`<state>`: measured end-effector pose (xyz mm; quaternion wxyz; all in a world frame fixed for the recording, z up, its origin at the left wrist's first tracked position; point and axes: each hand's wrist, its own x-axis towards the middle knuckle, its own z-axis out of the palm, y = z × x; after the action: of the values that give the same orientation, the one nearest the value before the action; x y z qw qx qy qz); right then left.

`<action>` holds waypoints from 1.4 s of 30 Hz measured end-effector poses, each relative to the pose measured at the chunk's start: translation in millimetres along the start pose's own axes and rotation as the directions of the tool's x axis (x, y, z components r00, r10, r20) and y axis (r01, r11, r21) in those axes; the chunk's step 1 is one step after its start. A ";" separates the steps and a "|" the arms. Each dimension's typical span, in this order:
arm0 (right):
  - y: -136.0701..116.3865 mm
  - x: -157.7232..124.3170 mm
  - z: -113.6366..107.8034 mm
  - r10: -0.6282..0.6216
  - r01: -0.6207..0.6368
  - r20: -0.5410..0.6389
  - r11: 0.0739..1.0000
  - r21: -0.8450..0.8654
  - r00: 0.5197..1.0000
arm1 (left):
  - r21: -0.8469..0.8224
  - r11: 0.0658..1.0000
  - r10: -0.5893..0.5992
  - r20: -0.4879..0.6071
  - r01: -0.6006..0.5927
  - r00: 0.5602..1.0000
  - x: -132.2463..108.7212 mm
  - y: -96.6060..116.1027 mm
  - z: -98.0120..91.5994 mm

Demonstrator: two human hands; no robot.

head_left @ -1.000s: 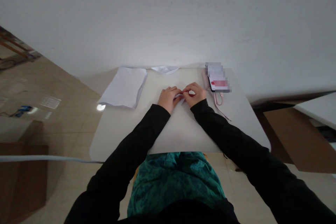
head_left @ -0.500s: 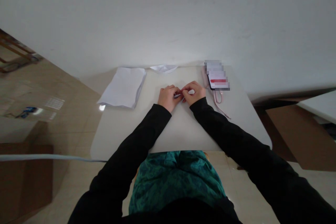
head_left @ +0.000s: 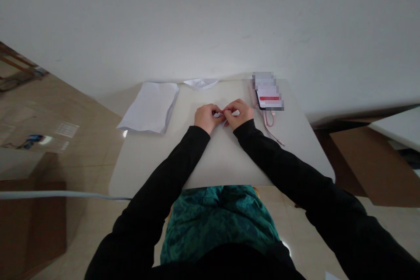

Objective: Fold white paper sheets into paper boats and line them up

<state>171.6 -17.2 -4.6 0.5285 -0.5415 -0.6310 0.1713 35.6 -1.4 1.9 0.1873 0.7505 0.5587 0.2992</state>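
Observation:
My left hand (head_left: pixel 206 119) and my right hand (head_left: pixel 239 113) meet near the far middle of a white table (head_left: pixel 226 162). Their fingertips pinch a small piece of white paper (head_left: pixel 227 113) between them, and the fingers hide most of it. A stack of white paper sheets (head_left: pixel 149 107) lies to the left of my hands. A loosely folded white paper (head_left: pixel 201 83) sits at the far edge, beyond them. Nearest my right hand is a phone (head_left: pixel 264 96) with a pink strap (head_left: pixel 269 124), partly covered by a pixelated patch.
Behind the table rises a white wall (head_left: pixel 210 22). Below its edges is a tiled floor (head_left: pixel 82 118), with cardboard (head_left: pixel 370 166) at right and a cardboard box (head_left: pixel 29 227) at left. A pale cable (head_left: pixel 55 194) runs in from the left.
The whole scene sits slightly further left and higher in view. My hands stay together, still pinching the small paper, with small shifts of the fingers.

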 end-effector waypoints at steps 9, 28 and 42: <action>3.0 0.5 -0.2 0.024 -0.024 0.004 0.999 0.029 1.000 | -0.177 0.978 0.100 -0.054 -0.108 0.994 -4.1 -21.9 -0.8; 4.0 0.5 -0.5 -0.035 0.035 -0.015 0.999 0.003 0.999 | 0.082 0.993 0.093 -0.068 -0.087 0.993 -9.8 -17.2 -8.8; 2.5 -3.3 3.5 -0.031 0.031 -0.002 0.999 0.016 1.000 | 0.143 0.985 -0.100 -0.006 0.100 0.995 -14.5 8.1 -8.9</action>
<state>169.3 -17.9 -9.6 0.5359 -0.5274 -0.6377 0.1677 32.8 -18.2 10.1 0.1483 0.7332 0.6156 0.2480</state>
